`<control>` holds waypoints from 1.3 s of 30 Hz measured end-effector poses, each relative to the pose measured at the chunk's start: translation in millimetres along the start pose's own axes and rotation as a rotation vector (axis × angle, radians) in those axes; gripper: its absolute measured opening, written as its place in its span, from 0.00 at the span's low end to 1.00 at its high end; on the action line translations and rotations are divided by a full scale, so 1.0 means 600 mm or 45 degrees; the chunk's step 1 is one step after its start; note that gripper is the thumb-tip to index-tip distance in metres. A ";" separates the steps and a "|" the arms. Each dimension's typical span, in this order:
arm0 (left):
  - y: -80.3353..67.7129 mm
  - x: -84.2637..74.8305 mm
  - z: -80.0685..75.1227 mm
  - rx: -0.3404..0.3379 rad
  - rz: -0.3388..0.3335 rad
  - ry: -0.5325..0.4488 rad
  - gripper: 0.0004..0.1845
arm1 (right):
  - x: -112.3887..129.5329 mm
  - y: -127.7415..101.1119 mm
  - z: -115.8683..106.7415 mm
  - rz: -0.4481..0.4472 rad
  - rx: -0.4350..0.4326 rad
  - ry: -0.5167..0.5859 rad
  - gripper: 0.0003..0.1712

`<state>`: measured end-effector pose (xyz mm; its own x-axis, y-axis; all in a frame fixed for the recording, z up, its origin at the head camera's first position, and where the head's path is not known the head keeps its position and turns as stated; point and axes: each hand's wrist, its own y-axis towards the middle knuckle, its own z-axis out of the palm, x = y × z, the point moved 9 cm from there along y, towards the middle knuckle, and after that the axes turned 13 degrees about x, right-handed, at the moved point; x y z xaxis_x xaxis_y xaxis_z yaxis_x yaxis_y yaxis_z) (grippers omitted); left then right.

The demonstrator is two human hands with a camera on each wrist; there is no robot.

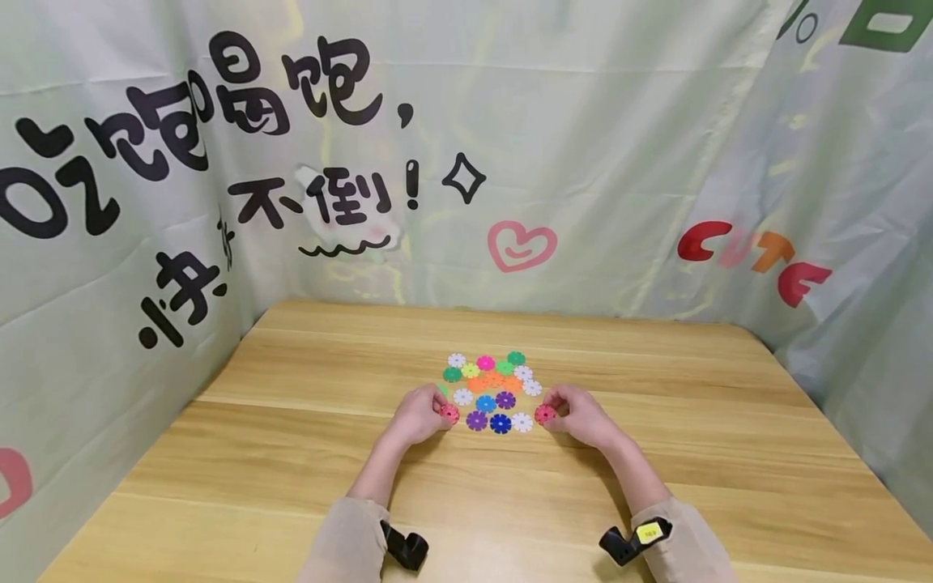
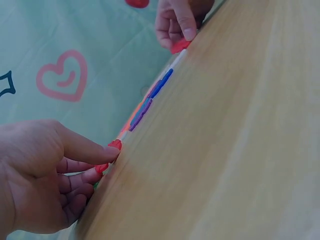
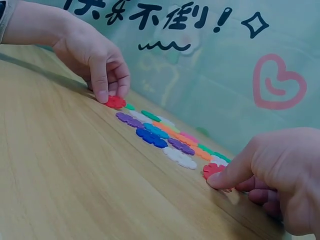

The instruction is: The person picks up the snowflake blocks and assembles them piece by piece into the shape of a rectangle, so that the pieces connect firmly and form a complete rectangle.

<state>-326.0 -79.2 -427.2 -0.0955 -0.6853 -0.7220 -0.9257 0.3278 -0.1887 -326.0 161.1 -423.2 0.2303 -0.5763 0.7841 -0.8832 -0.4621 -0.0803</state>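
Both hands are resting low on the wooden table (image 1: 291,453), each working one red snowflake disc. The left hand (image 1: 417,414) is pressing its index fingertip down on the left red disc (image 1: 449,414), the other fingers curling loosely beside it. The right hand (image 1: 583,414) is doing the same to the right red disc (image 1: 544,414), fingertip on top, disc lying flat on the table.

Between the two hands, and reaching away from them, a cluster of flat discs (image 1: 490,389) is lying touching or just beside one another. Counting it: four white, three green, two purple, two blue, one pink, one yellowish, plus an orange patch in the middle whose pieces I cannot separate. Two red discs in all.

Beyond the cluster a printed cloth backdrop (image 1: 510,162) is hanging around the table.
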 end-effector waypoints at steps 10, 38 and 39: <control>-0.002 -0.003 -0.004 -0.012 0.039 -0.048 0.09 | 0.000 -0.002 -0.005 0.023 -0.072 -0.010 0.11; -0.017 -0.041 -0.020 0.038 0.220 -0.700 0.11 | 0.043 0.001 -0.001 -0.147 -0.154 0.265 0.10; -0.018 -0.047 -0.020 0.041 0.235 -0.703 0.11 | 0.047 0.000 -0.002 -0.152 -0.158 0.275 0.09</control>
<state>-317.4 -71.2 -396.8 -0.0411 -0.1769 -0.9834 -0.8993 0.4355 -0.0407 -320.1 145.6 -400.6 0.2549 -0.3598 0.8975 -0.9014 -0.4245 0.0858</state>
